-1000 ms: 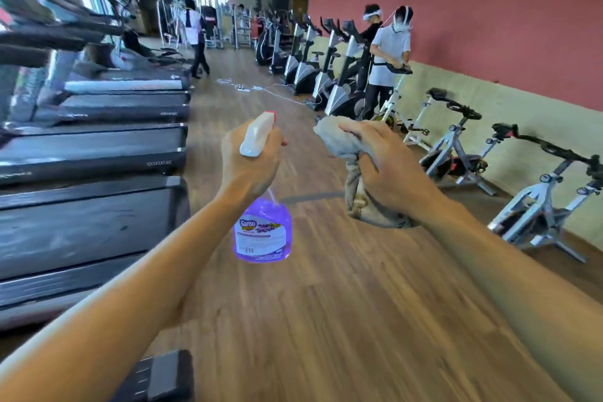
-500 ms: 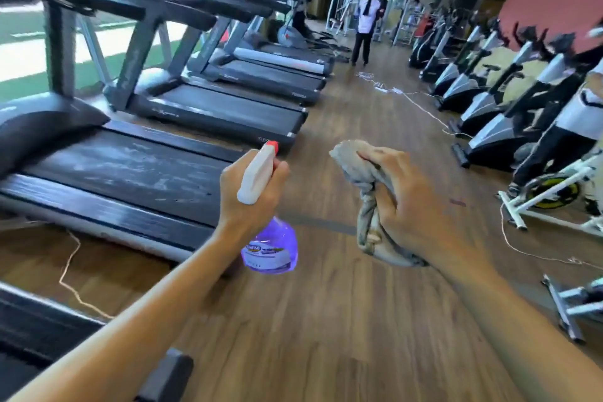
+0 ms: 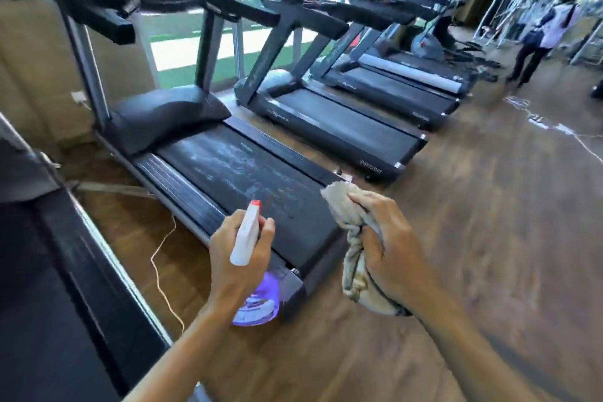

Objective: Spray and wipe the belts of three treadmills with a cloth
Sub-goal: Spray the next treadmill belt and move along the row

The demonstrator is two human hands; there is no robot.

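Left hand (image 3: pixel 239 258) grips a spray bottle (image 3: pixel 248 240), nozzle aimed up the belt (image 3: pixel 248 179) of the nearest treadmill, over its rear end. Right hand (image 3: pixel 388 248) clenches a bunched cloth (image 3: pixel 350 232) just beside the belt's rear right corner. Belt shows whitish streaks, possibly dust or spray.

At the upper right we see a person (image 3: pixel 543 39) standing on the wooden floor (image 3: pixel 489 238). A thin cord (image 3: pixel 161 258) trails at lower left; windows (image 3: pixel 182 42) fill the upper left.
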